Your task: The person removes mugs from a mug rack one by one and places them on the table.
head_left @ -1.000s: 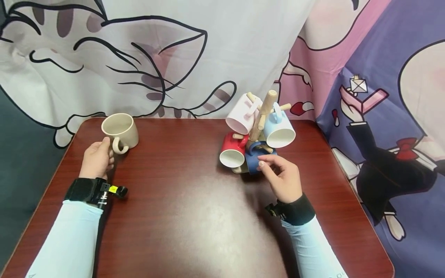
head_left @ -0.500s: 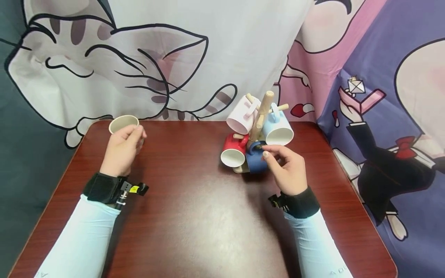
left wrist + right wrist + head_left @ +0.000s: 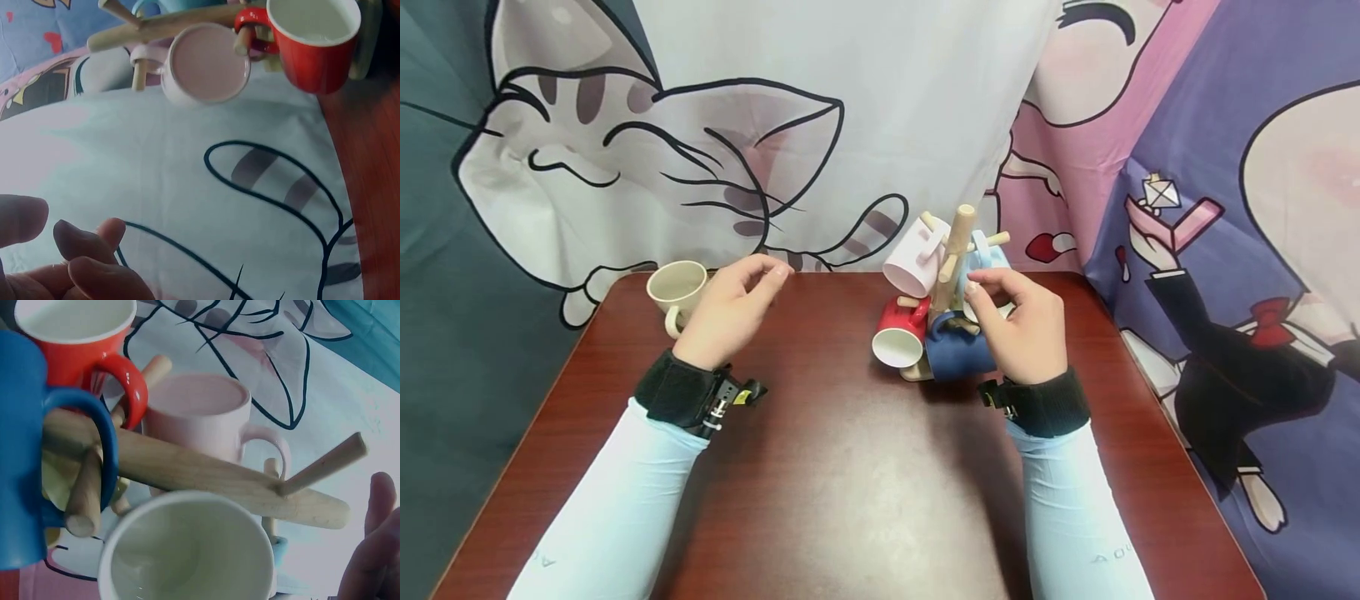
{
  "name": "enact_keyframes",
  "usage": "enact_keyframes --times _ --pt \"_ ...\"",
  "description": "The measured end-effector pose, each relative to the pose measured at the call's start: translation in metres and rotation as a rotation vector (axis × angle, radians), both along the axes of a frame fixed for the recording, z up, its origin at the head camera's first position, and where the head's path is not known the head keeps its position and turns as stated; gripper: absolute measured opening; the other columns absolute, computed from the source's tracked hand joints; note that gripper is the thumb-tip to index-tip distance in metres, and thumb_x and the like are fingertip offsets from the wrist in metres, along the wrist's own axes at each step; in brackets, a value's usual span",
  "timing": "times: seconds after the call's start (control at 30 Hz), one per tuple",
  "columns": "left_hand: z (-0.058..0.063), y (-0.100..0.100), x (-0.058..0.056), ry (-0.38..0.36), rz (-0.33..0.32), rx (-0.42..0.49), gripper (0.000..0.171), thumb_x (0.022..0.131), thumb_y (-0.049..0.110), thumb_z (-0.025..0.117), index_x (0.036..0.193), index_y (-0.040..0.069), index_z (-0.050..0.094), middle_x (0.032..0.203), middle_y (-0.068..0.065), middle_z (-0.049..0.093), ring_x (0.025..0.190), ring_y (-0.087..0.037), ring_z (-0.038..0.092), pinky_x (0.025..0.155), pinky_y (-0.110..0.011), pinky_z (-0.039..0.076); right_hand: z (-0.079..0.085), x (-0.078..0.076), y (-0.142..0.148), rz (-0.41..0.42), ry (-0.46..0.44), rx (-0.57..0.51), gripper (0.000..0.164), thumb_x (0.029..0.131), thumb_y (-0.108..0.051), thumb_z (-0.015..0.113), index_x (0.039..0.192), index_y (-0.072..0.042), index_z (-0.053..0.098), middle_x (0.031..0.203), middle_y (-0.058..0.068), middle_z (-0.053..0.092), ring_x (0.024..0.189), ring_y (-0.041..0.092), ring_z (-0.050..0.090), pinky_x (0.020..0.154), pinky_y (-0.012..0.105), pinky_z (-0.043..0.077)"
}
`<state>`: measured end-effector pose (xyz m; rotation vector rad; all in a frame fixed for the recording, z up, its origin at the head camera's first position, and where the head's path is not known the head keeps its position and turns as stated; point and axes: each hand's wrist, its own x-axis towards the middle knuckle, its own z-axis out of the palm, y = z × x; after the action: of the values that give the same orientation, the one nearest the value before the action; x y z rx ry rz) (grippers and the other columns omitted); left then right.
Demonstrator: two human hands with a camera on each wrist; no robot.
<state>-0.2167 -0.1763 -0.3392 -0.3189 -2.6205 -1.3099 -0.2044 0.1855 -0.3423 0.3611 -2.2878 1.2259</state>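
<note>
One beige mug (image 3: 676,286) left of centre; right of centre, one pink mug (image 3: 913,262), one red mug (image 3: 893,321), one light blue mug (image 3: 997,257) and one dark blue mug (image 3: 958,356) on one wooden rack (image 3: 958,237) — five altogether. One left hand (image 3: 728,308), one right hand (image 3: 1025,329) — with two black wristbands (image 3: 675,390), two pale blue sleeves (image 3: 617,492), one table (image 3: 820,433).

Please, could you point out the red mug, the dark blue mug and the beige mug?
Red mug (image 3: 317,61), left wrist view, outer side.
Dark blue mug (image 3: 961,355), head view, outer side.
Beige mug (image 3: 677,287), head view, inside.
</note>
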Motion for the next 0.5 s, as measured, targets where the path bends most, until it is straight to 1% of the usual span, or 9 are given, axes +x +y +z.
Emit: enact_keyframes --times 0.03,0.17,0.27,0.37,0.43,0.5 --pt "-0.001 0.001 0.000 -0.002 -0.001 -0.008 0.041 0.117 0.035 0.052 0.132 0.002 0.072 0.125 -0.016 0.072 0.104 -0.027 0.061 0.092 -0.043 0.046 0.000 -0.001 0.001 -0.001 -0.002 0.005 0.018 0.103 -0.013 0.077 0.118 -0.007 0.084 0.089 0.010 0.077 0.076 0.019 0.065 0.059 0.020 0.043" --pt "-0.006 0.005 0.001 0.003 0.007 0.006 0.038 0.117 0.035 0.054 0.128 0.003 0.073 0.115 -0.016 0.072 0.101 -0.027 0.063 0.091 -0.044 0.048 0.001 -0.005 0.008 -0.012 0.000 0.016 0.018 0.103 -0.013 0.076 0.118 -0.007 0.084 0.089 0.010 0.077 0.076 0.019 0.066 0.059 0.021 0.043" --pt "-0.007 0.007 0.000 0.009 0.006 0.017 0.037 0.117 0.034 0.054 0.124 0.004 0.073 0.110 -0.015 0.073 0.102 -0.028 0.067 0.092 -0.044 0.049 0.001 -0.007 0.013 -0.027 0.005 0.021 0.018 0.104 -0.014 0.076 0.119 -0.007 0.084 0.090 0.010 0.077 0.076 0.018 0.065 0.061 0.020 0.043" --pt "-0.008 0.008 -0.001 0.010 -0.005 0.026 0.036 0.117 0.034 0.054 0.123 0.003 0.073 0.111 -0.016 0.074 0.106 -0.032 0.070 0.094 -0.046 0.051 0.002 -0.010 0.018 -0.047 0.017 0.037 0.018 0.104 -0.015 0.076 0.118 -0.006 0.084 0.090 0.011 0.078 0.074 0.018 0.065 0.064 0.020 0.044" --pt "-0.009 0.008 0.000 0.005 -0.008 0.027 0.036 0.117 0.034 0.055 0.124 0.003 0.073 0.113 -0.016 0.075 0.109 -0.035 0.071 0.095 -0.047 0.052 0.003 -0.014 0.020 -0.085 0.030 0.085 0.019 0.103 -0.016 0.077 0.118 -0.005 0.084 0.090 0.012 0.078 0.073 0.021 0.064 0.065 0.023 0.044" --pt "-0.010 0.007 0.002 0.003 -0.009 0.021 0.036 0.117 0.034 0.055 0.124 0.003 0.073 0.113 -0.016 0.075 0.109 -0.037 0.072 0.096 -0.048 0.052 0.005 -0.019 0.023 -0.138 0.039 0.158 0.021 0.103 -0.018 0.076 0.117 -0.004 0.083 0.089 0.013 0.077 0.073 0.024 0.064 0.067 0.030 0.045"
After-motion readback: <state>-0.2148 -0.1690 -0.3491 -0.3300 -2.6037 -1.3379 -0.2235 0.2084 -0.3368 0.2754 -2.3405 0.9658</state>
